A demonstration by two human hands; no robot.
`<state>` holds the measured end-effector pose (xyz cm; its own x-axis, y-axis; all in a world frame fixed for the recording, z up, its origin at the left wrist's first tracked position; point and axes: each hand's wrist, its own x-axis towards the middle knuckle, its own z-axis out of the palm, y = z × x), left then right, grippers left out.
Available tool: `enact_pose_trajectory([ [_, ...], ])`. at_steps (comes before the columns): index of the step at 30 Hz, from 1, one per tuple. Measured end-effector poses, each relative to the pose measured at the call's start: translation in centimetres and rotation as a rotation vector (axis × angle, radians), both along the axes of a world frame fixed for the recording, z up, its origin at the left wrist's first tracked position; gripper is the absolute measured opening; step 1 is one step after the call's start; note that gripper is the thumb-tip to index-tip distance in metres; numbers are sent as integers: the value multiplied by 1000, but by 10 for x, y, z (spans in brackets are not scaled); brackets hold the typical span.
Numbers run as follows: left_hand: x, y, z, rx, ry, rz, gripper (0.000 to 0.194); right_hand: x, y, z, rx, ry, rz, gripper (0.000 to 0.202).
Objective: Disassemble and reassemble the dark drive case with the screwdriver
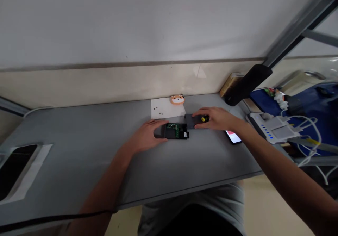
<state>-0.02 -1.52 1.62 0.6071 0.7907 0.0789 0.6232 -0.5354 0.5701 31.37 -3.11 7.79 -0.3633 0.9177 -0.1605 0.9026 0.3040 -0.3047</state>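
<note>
- My left hand (pixel 148 135) spans the left end of an open black housing (pixel 171 134), thumb on the near edge and fingers on the far edge, gripping it.
- The housing lies on the grey bench (pixel 87 141), in front of the body, open side up; a green circuit board (pixel 176 126) shows inside, and a small white label (pixel 185 134) sits near its right end.
- My right hand (pixel 218 118) grips a flat dark panel (pixel 192 121), thumb and fingers spread across it.
- The panel lies just right of and slightly beyond the housing. Whether the two touch, I cannot tell.
- A black tool with a yellow end (pixel 204 119) shows between thumb and fingers of the right hand, above the panel; its far part is hidden by the hand.
- Beyond the housing lies a white sheet (pixel 165 104). Several small dark pieces (pixel 161 113) are scattered on its left part; too small for me to identify.
- An orange case with an animal face (pixel 177 100) rests at the sheet's far right corner.
- A phone with a lit screen (pixel 233 137) lies near the right wrist, partly covered by the arm.
- Farther right: a white power strip (pixel 271 126) with blue lights and white cables. A black cylinder (pixel 248 84) leans beside a book (pixel 230 82) near the wall.
- Far left, a dark-screened device (pixel 17 167) lies over white paper (pixel 34 174).
</note>
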Motion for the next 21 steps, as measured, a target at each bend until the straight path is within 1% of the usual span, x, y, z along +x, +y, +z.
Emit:
enact_pose_trajectory([
  [7, 9, -5, -1, 127, 90, -76, 43, 5, 0, -3, -31, 103, -34, 49],
  [11, 12, -6, -4, 168, 155, -88, 45, 1, -2, -3, -63, 117, -29, 50],
  [13, 12, -5, -6, 184, 175, -85, 46, -4, -4, -2, -60, 122, 2, 50],
  [17, 14, -5, -9, 204, 178, -74, 47, -14, -13, -4, 10, 87, 79, 46],
  [21, 20, -6, -14, 203, 180, -49, 47, -25, -21, -12, 101, 6, 54, 45],
])
